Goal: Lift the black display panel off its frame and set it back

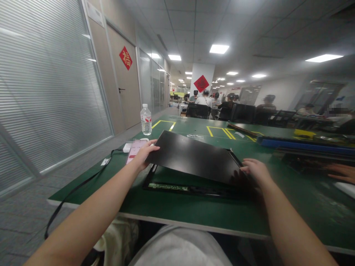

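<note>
Forearm [100,208], panel [191,155] in left grip [145,154]

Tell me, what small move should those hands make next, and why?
Perhaps the right hand should steady the low right side of the panel. The left hand holds its left side raised above the frame, whose circuit board lies bare along the near side, so a slip might knock it. Whether the right hand grips panel or frame is unclear.

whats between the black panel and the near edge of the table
In the head view, the near side of a black frame lies there, with a green circuit strip along its left part, then green tabletop.
</note>
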### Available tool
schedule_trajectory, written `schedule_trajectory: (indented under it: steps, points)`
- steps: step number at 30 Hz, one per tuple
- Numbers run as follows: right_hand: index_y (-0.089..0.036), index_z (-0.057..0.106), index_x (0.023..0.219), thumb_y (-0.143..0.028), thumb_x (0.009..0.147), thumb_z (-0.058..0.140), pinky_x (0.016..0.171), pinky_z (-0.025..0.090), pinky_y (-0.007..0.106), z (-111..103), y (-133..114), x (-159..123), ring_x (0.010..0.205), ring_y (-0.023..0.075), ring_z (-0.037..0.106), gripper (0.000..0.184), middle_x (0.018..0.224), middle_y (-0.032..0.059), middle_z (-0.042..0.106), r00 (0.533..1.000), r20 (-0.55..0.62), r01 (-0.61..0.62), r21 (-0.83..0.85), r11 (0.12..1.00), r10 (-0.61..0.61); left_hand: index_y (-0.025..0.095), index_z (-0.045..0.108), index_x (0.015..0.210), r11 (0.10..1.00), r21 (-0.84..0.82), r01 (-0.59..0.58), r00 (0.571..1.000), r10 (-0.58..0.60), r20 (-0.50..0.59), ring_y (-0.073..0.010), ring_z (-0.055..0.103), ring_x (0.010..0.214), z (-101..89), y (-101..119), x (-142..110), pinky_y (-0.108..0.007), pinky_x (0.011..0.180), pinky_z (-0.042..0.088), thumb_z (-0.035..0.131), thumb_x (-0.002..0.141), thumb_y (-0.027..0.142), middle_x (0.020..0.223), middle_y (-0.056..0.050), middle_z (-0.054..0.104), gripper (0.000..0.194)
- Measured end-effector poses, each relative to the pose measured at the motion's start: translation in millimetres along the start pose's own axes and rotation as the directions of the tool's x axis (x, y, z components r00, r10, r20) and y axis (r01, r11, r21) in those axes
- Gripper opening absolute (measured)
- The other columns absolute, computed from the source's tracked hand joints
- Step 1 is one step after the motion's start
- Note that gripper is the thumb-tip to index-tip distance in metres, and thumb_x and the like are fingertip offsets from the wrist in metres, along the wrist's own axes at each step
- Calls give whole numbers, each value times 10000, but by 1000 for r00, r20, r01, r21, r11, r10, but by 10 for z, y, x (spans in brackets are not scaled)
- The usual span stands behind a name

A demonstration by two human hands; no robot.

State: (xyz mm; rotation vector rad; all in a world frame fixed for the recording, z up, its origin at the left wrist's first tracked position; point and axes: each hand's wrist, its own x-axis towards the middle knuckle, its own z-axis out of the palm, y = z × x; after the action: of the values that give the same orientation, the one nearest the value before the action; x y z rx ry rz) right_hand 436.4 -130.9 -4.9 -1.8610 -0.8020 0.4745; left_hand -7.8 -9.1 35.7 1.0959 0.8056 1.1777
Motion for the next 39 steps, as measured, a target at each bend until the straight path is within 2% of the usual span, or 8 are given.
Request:
schedule_trajectory:
  steps: [3, 7, 12, 21, 32, 39]
  points:
    - [-142, 643, 1130, -285, 718, 626, 604, 487, 316, -19, 3, -4, 640, 224, 680, 437, 681, 90, 731, 999, -35, 2, -31, 1000, -3, 159, 637, 1109, 1000, 23, 20, 1000, -20, -14, -187, 665, 609, 40, -3, -34, -260, 541, 481, 764, 565, 170, 766, -27, 722, 558]
    - [-179, 650, 1109, -308, 720, 623, 688, 510, 341, -60, 38, 35, 733, 242, 707, 410, 705, 75, 738, 997, -79, 2, -144, 990, -13, 165, 629, 1088, 997, 57, 57, 998, -56, -12, -182, 667, 607, 97, -14, -74, -254, 531, 481, 751, 577, 145, 756, -22, 725, 526]
    - [-198, 657, 1079, -326, 717, 620, 742, 512, 362, -88, 41, 66, 796, 253, 713, 385, 730, 66, 746, 997, -71, 7, -225, 974, -24, 159, 624, 1070, 996, 61, 69, 998, -70, 11, -183, 675, 616, 101, -37, -69, -255, 549, 494, 760, 582, 139, 759, -31, 730, 508]
    - [-224, 656, 1074, -339, 717, 610, 751, 508, 378, -93, 5, 34, 812, 264, 709, 378, 743, 52, 752, 997, -72, -2, -266, 964, -18, 155, 622, 1091, 995, 42, 88, 995, -90, 48, -179, 682, 621, 48, -105, -11, -252, 572, 505, 760, 600, 113, 771, -40, 733, 512]
    - [-220, 683, 1022, -307, 717, 600, 686, 495, 361, -91, -58, -25, 772, 260, 698, 328, 767, 59, 755, 998, -62, 4, -329, 944, -26, 155, 644, 1124, 992, -18, 124, 986, -121, 111, -192, 705, 669, 22, -145, 28, -269, 604, 534, 774, 604, 111, 855, -66, 754, 538]
    - [-221, 705, 962, -273, 697, 602, 666, 504, 350, -92, -84, -36, 750, 254, 696, 289, 756, 59, 752, 997, -67, 6, -370, 929, -33, 166, 661, 1113, 994, 29, 109, 987, -112, 117, -197, 714, 701, 32, -148, 4, -267, 624, 535, 776, 621, 129, 852, -54, 756, 506]
